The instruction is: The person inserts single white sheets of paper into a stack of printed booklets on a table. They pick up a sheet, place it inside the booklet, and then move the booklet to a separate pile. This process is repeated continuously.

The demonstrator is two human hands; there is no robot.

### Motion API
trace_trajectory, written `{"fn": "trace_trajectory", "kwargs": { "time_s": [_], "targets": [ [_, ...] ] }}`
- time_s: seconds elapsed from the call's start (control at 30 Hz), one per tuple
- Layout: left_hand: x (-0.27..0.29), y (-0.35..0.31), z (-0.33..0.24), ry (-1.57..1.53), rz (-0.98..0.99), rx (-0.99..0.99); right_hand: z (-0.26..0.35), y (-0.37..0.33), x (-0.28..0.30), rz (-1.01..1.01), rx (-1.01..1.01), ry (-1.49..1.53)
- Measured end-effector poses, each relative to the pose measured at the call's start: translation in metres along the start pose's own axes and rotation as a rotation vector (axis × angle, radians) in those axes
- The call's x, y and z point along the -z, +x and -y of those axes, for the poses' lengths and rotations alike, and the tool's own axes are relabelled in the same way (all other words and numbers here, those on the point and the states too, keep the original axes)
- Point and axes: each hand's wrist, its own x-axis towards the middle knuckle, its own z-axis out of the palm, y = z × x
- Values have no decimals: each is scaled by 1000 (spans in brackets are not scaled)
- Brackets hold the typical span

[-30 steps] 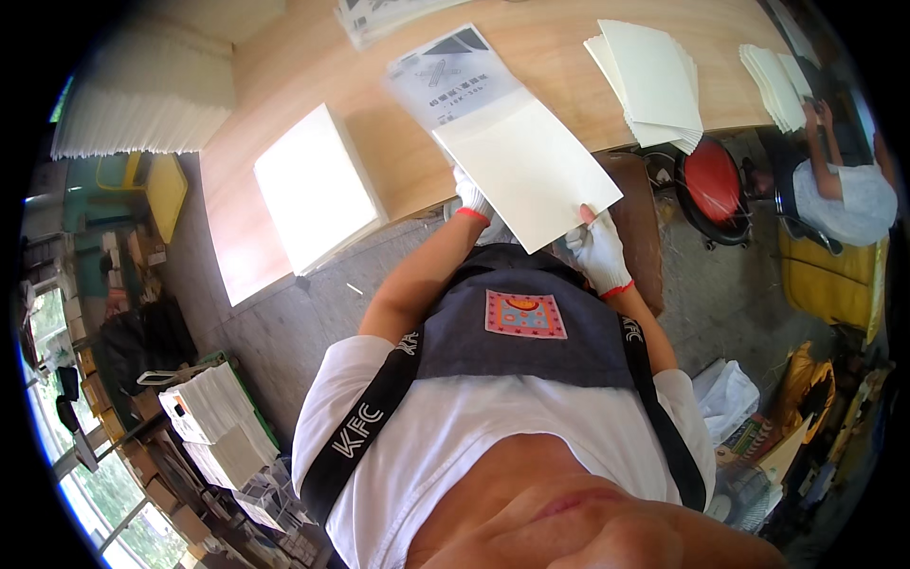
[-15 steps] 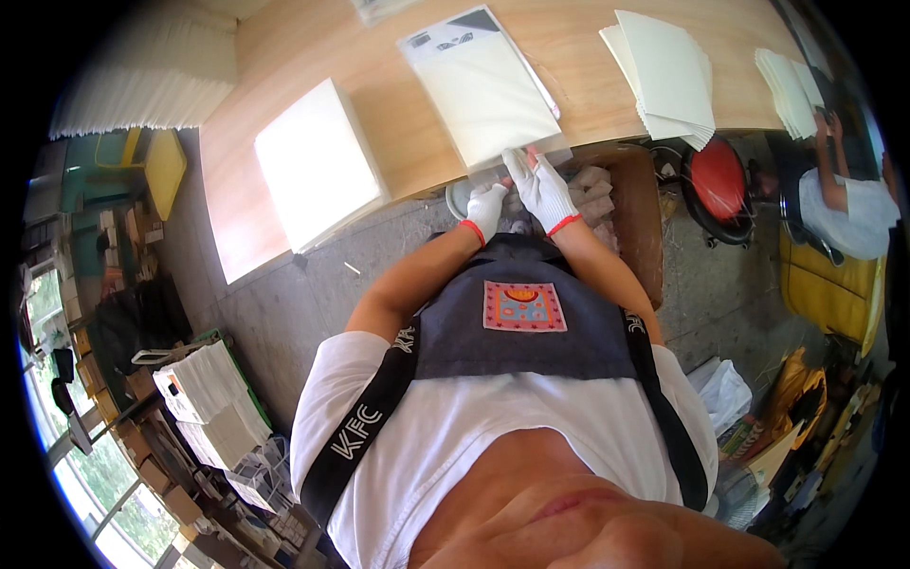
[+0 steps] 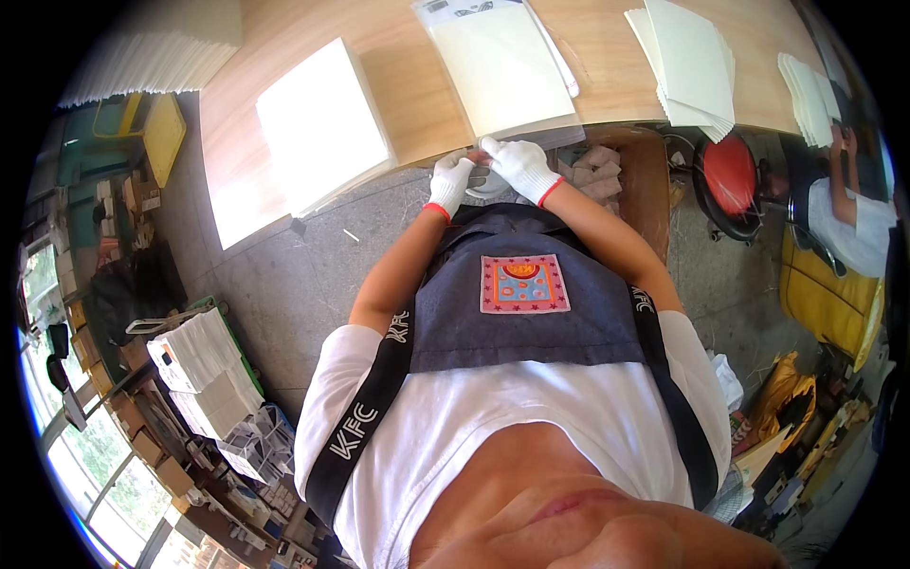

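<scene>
Across the table's near edge lies a clear plastic bag (image 3: pixel 498 43) with a stack of cream-white sheets (image 3: pixel 507 81) inside. Its clear flap (image 3: pixel 555 137) hangs over the edge. Both my hands wear white knit gloves with red cuffs and meet at the flap's left corner. My right hand (image 3: pixel 519 169) has its fingers closed at that corner, pointing left. Just below and left of it, my left hand (image 3: pixel 450 180) is closed, bare fingertips showing; what it pinches is too small to make out. Left of the bag stands a thick stack of white sheets (image 3: pixel 322 128).
Fanned white cards (image 3: pixel 687 66) and a smaller pile (image 3: pixel 806 100) lie to the right on the wooden table (image 3: pixel 588 43). Beneath the edge is a brown box (image 3: pixel 645 190) with crumpled pieces. A red stool (image 3: pixel 728 178) and a seated co-worker (image 3: pixel 848 218) are at right.
My hands have moved left along the flap, from its middle to its left corner, and come closer together. The whole view has shifted slightly, so the table sits higher.
</scene>
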Motion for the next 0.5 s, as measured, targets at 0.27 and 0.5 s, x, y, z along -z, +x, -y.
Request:
{"fn": "trace_trajectory", "kwargs": {
  "time_s": [0.27, 0.5],
  "targets": [
    [10, -18, -5, 201, -76, -45, -78, -69, 39, -516, -496, 1400],
    [32, -26, -2, 1324, -275, -1018, -220, -200, -30, 401, -546, -206]
  ]
}}
